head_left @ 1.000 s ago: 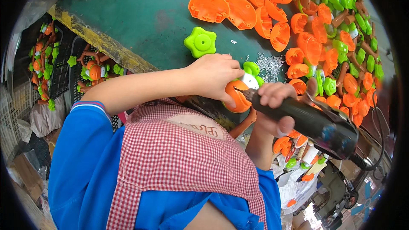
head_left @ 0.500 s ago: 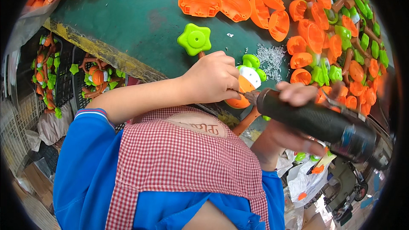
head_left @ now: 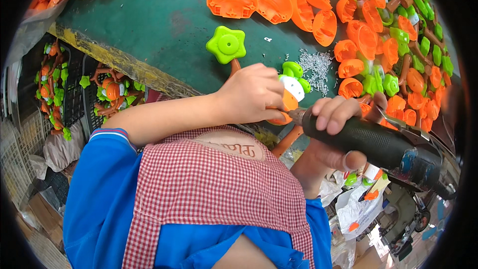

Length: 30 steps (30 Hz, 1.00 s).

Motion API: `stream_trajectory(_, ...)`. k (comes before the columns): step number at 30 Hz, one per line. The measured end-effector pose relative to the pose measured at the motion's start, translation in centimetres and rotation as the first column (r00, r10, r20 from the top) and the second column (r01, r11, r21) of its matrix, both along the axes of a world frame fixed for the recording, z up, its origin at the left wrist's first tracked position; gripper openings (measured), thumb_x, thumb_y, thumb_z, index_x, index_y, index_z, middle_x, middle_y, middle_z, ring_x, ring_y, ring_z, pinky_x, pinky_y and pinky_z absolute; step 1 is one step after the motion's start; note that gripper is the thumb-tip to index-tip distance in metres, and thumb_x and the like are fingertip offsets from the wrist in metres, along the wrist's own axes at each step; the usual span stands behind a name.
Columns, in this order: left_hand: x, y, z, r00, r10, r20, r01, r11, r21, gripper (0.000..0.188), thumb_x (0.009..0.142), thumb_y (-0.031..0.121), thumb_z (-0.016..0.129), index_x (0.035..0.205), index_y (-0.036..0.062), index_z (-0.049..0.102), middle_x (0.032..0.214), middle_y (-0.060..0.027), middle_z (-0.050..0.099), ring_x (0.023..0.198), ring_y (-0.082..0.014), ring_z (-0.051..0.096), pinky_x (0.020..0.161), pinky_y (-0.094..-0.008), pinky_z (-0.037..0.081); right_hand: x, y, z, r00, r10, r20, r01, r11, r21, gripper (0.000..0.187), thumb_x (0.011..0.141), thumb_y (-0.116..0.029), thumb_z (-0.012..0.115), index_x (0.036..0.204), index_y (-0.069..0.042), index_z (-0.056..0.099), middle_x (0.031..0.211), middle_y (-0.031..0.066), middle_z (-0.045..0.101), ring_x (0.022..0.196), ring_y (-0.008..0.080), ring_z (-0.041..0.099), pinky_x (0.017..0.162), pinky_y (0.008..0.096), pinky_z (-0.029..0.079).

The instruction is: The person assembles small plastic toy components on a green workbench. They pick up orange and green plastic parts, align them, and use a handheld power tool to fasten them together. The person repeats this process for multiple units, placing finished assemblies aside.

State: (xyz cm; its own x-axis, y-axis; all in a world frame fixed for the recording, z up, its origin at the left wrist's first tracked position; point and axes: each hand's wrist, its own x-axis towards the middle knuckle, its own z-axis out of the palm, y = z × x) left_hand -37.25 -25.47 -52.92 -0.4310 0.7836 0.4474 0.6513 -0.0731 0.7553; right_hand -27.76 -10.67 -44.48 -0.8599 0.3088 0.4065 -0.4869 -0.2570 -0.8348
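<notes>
My left hand is closed on a plastic toy, its fingertips at the orange body. The toy has a white part and green knobs at its far end. Brown limbs stick out from it, and a green star-shaped piece tops the one beyond my hand. My right hand wraps round a black electric screwdriver, held nearly level. The driver's tip meets the orange body beside my left fingertips; the exact contact spot is hidden.
Loose small screws lie beyond the toy on the green tabletop. Orange shells spread across the back; mixed orange, green and brown parts heap at the right. A crate of assembled toys stands below the table's worn yellow edge.
My right fingers, lifted and blurred before, now curl round the screwdriver. The driver has shifted slightly, its tip still at the toy. My left hand stays nearly in place.
</notes>
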Motion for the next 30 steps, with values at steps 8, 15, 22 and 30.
stream_trajectory(8,-1.5,1.5,0.2,0.974,-0.086,0.209,0.211,0.686,-0.696,0.099,0.054,0.070,0.078,0.125,0.0022,0.060,0.100,-0.0141,0.069,0.091,-0.0305,0.067,0.078,-0.0420,0.051,-0.4,-1.9,-0.6,0.972,-0.181,0.147,0.171,0.982,0.080,0.096,0.079,-0.047,0.079,0.144,-0.004,0.023,0.080,0.0102,0.059,0.074,0.0243,0.060,0.076,0.0425,0.051)
stream_trajectory(15,-1.6,1.5,0.1,0.967,-0.078,0.242,0.225,0.707,-0.671,0.091,0.056,0.064,0.080,0.121,0.0029,0.062,0.097,-0.0137,0.070,0.090,-0.0302,0.067,0.076,-0.0426,0.051,-0.8,-2.1,-1.5,0.938,-0.164,0.307,0.081,0.961,0.266,0.086,0.081,-0.047,0.076,0.142,-0.005,0.030,0.076,0.0094,0.057,0.067,0.0215,0.058,0.069,0.0392,0.050)
stream_trajectory(22,-1.3,1.5,-0.7,0.974,-0.065,0.219,0.192,0.752,-0.631,0.047,0.064,0.046,0.078,0.094,0.0129,0.063,0.082,-0.0107,0.070,0.078,-0.0345,0.067,0.067,-0.0461,0.053,-1.2,-1.9,-4.4,0.977,0.007,0.215,-0.048,0.981,0.187,0.063,0.083,-0.032,0.079,0.127,-0.008,0.041,0.078,0.0095,0.058,0.067,0.0210,0.057,0.066,0.0378,0.049)
stream_trajectory(30,-1.1,1.7,-0.7,0.973,-0.021,0.229,0.171,0.732,-0.659,0.059,0.061,0.057,0.077,0.095,0.0093,0.066,0.081,-0.0133,0.070,0.076,-0.0341,0.068,0.067,-0.0445,0.053,-2.0,0.1,-5.8,0.931,0.354,0.086,-0.360,0.929,0.081,0.066,0.080,-0.027,0.080,0.130,-0.005,0.043,0.076,0.0086,0.059,0.069,0.0182,0.058,0.065,0.0325,0.048)
